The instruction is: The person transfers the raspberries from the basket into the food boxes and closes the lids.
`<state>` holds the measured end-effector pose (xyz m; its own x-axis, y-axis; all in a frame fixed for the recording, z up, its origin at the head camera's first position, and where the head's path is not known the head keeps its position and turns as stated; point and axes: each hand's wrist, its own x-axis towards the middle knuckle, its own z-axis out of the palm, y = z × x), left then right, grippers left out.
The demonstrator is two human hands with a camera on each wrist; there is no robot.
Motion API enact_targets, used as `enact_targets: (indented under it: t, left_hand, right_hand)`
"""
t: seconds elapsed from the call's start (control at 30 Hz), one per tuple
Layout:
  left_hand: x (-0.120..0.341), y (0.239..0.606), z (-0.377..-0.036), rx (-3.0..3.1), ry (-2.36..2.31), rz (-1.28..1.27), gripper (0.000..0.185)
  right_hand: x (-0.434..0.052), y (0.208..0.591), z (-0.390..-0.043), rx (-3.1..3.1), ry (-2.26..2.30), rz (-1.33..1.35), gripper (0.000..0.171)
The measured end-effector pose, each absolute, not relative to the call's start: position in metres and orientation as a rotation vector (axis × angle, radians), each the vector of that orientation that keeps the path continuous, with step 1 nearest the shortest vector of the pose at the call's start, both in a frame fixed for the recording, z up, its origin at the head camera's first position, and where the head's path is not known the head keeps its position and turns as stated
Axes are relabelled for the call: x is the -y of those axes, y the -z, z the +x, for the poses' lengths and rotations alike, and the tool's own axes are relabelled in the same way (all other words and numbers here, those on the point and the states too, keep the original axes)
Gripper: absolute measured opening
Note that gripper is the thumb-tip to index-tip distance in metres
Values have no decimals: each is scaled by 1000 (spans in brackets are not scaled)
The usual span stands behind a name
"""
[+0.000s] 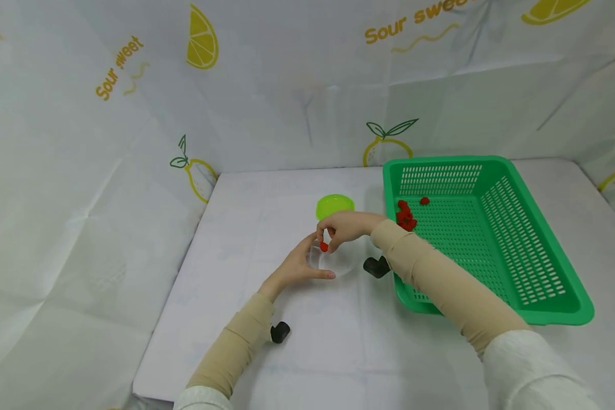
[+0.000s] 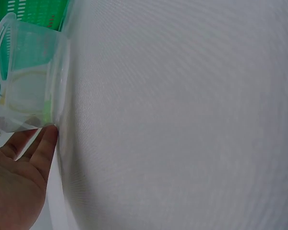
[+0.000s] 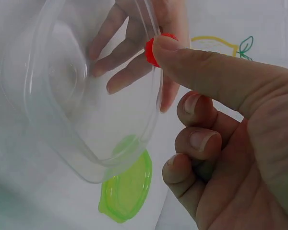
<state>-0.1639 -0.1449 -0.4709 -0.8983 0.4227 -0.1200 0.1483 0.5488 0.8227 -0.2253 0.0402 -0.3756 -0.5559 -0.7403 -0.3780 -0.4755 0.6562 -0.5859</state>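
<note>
A clear plastic container (image 1: 335,262) stands on the white table, and my left hand (image 1: 301,263) cups its left side, fingers curved round the wall (image 2: 31,76). Through that wall the left fingers (image 3: 116,67) show in the right wrist view. My right hand (image 1: 344,226) hovers over the container's rim (image 3: 151,72) and pinches a small red berry (image 1: 324,246) (image 3: 152,50) between thumb and forefinger. Several more red berries (image 1: 405,217) lie in the far left corner of the green basket (image 1: 543,273).
A lime green lid (image 1: 335,205) (image 3: 127,189) lies on the table just behind the container. The green perforated basket fills the right half of the table. A lemon-print sheet walls in the table at the back and on the left.
</note>
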Motion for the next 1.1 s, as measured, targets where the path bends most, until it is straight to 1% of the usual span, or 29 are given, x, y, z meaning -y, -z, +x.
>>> enact_targets:
  t: [0.43,0.73,0.97,1.1]
  left_hand:
    - [146,474,-163,-2474,-1304,498,105]
    - [145,477,-164,-2471,-1291,507,104]
    - [145,477,-165,-2482,-1303,529,101]
    - [145,477,-165,-2482,-1315,538,99]
  right_hand:
    - [-27,392,-224,-2315,452,-956,15]
    - [-26,401,-224,-2323,399,-939,19]
    - [-27,405,-226,-2338,414,-971,16]
    - [-26,407,-226,-2348,410,-984,18]
